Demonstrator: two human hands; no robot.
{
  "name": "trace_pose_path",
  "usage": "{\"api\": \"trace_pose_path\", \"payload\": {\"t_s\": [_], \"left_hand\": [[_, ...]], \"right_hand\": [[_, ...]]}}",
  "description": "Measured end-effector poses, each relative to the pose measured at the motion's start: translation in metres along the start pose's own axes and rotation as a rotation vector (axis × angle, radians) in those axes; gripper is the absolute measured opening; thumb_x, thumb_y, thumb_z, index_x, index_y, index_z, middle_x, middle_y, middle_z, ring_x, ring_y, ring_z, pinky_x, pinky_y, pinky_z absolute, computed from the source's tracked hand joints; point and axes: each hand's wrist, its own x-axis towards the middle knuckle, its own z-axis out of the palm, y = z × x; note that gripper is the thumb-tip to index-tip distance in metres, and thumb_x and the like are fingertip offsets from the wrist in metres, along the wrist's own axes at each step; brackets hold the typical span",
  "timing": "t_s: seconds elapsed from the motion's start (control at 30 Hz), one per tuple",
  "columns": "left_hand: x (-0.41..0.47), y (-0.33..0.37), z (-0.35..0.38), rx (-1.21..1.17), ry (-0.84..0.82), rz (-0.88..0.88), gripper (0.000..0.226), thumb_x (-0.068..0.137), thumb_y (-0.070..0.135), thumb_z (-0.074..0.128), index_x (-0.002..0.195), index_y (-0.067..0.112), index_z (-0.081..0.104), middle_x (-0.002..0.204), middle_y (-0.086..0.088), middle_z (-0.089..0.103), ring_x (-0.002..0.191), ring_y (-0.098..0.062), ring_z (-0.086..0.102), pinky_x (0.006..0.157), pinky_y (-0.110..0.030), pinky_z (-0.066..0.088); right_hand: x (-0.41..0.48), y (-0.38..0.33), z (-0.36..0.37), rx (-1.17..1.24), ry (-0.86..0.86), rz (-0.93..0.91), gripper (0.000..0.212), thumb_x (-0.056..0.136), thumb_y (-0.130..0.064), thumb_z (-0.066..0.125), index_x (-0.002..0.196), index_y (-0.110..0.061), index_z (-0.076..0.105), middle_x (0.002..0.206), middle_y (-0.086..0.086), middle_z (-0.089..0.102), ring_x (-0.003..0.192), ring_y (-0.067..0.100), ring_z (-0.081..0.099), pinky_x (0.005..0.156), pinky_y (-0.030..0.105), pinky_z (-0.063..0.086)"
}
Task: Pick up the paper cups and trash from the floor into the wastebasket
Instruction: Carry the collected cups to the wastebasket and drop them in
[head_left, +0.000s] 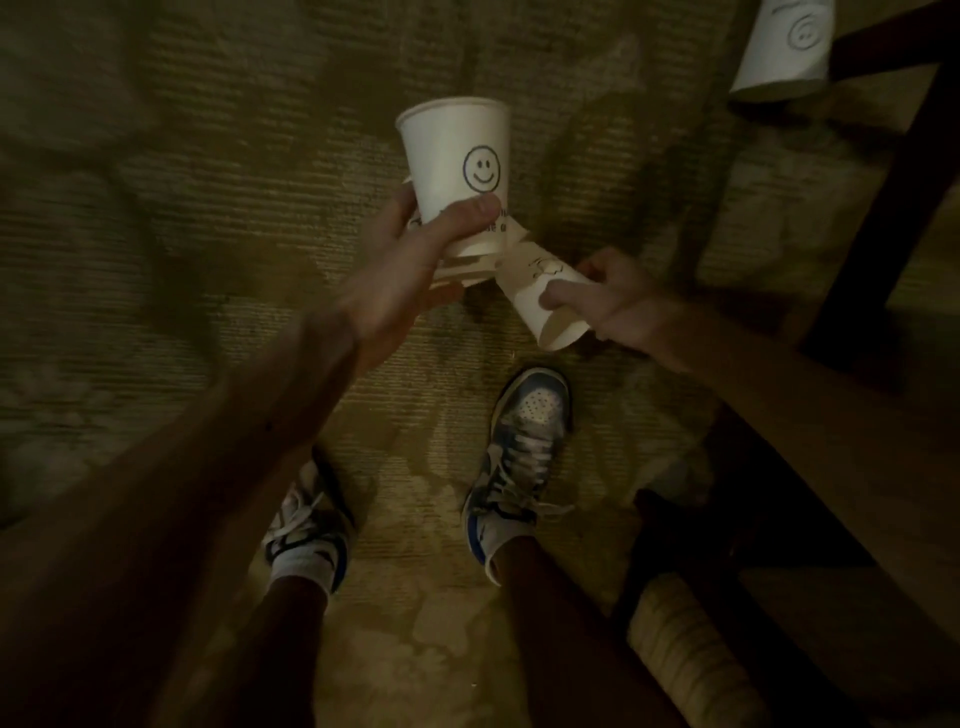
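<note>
Mid-gathering, above a patterned carpet. In the left hand, a smiley cup held mouth-up, thumb and fingers clamped round its lower part, with more white paper layered underneath; cups or scraps, too blurred to tell. In the right hand, a second cup lying tilted, narrow end touching the bottom of that bundle, open mouth turned toward the right shoe, fingers curled round its wall. On the floor at the far right, a third cup, just beside a dark furniture leg. No wastebasket in view.

Likely step in hand: joining the two loads to free one hand. Better to turn the tilted cup and slip it bottom-first into the open mouth of the upright one than to press it against the base, a poor seat. Only a light squeeze on such thin walls, to avoid crushing. Afterwards, probably a reach for the third cup, with care round the leg.
</note>
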Motion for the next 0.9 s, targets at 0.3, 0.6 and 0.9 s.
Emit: {"api": "trace_pose_path", "payload": {"t_s": [0.3,0.6,0.9], "left_hand": [[-0.1,0.09,0.008,0.068,-0.12,-0.15,0.052,0.078,0.047,0.072,0.125,0.027,0.058,0.107,0.002,0.076,0.098,-0.016,0.072,0.082,-0.037,0.06],[-0.275,0.254,0.02,0.295,-0.232,-0.13,0.055,0.068,0.049,0.069,0.116,0.024,0.065,0.105,-0.001,0.076,0.095,-0.017,0.071,0.076,-0.033,0.056],[-0.516,0.413,0.049,0.519,-0.45,0.092,0.057,0.071,0.046,0.066,0.121,0.02,0.062,0.119,-0.01,0.07,0.108,-0.026,0.065,0.096,-0.042,0.05]], "right_hand": [[-0.132,-0.048,-0.038,0.593,-0.04,-0.012,0.042,0.087,-0.039,0.068,0.122,-0.031,0.046,0.115,-0.003,0.061,0.095,0.013,0.065,0.062,0.023,0.053],[-0.347,-0.121,-0.069,0.84,0.1,-0.118,0.041,0.088,-0.037,0.067,0.124,-0.029,0.049,0.111,-0.003,0.066,0.089,0.014,0.07,0.082,0.037,0.059],[-0.615,-0.179,-0.093,1.071,0.343,-0.357,0.025,0.086,-0.043,0.068,0.106,-0.038,0.054,0.106,-0.005,0.066,0.081,0.013,0.072,0.07,0.033,0.061]]}}
